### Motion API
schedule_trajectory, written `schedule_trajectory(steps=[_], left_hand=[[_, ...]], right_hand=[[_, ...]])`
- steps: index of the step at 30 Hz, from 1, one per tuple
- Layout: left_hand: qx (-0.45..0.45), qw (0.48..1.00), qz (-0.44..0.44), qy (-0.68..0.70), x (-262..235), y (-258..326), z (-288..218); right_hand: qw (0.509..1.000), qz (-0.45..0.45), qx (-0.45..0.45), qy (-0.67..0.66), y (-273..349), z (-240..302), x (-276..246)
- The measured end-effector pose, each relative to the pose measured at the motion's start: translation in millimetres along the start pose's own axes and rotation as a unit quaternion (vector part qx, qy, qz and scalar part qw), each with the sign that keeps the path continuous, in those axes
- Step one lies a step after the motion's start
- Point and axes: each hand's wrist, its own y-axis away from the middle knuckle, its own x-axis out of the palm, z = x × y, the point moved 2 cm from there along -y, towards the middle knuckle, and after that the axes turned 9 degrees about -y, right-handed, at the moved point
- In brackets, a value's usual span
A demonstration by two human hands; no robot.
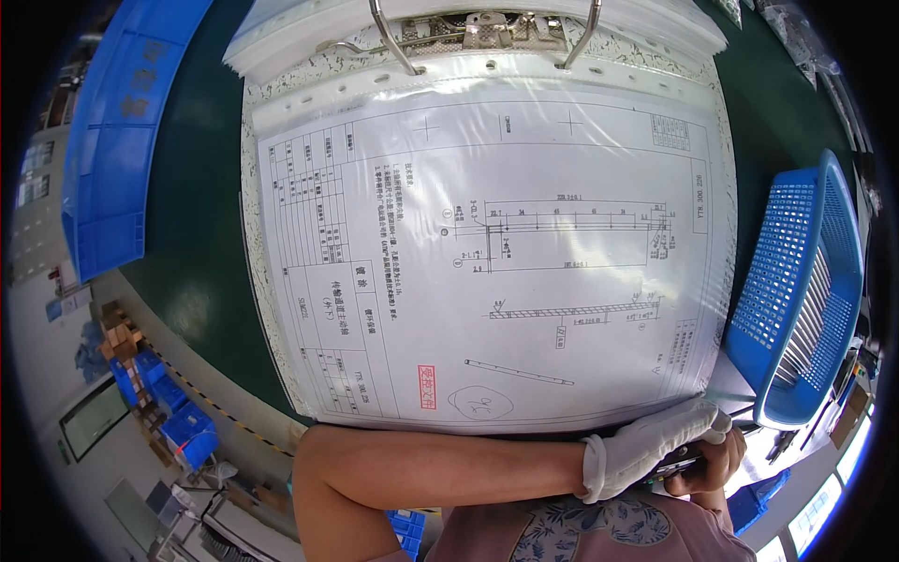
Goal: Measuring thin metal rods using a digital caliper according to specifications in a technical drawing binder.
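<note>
Head view: dark handheld device (676, 465) gripped at 5 o'clock between gloved left hand (646, 448), fingers curled shut, and bare right hand (714, 465), fingers closed. Ring binder (487, 234) lies at 12 on bench (197, 234). Risk judged: device slipped by smooth glove.

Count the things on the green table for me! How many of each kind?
Ring binder lying open, with a drawing sheet in a clear sleeve: 1
Blue perforated basket: 1
Blue crate: 1
Total: 3
</note>
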Motion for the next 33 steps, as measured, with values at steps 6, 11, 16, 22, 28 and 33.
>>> schedule_trajectory(steps=[6, 11, 16, 22, 28, 33], left_hand=[[-0.012, 0.998, -0.004, -0.058, 1, 3, -3], [-0.038, 0.997, -0.046, -0.045, 5, 5, -15], [0.007, 0.999, 0.03, -0.041, 7, -4, -11], [0.012, 1.0, 0.003, -0.025, 0, 0, -4], [-0.006, 0.997, -0.058, -0.051, 2, 6, -6], [-0.003, 0.997, -0.045, -0.066, 6, 6, -9]], right_hand=[[1.0, 0.006, -0.009, 0.014, 9, -5, -1], [1.0, -0.003, 0.008, 0.0, 2, 0, 2], [1.0, 0.0, -0.019, 0.015, 5, -5, -4], [0.996, -0.07, -0.046, 0.011, 8, -6, 5], [0.998, -0.049, -0.032, 0.017, 10, -6, 5], [0.999, -0.023, -0.02, 0.014, 9, -3, 2]])
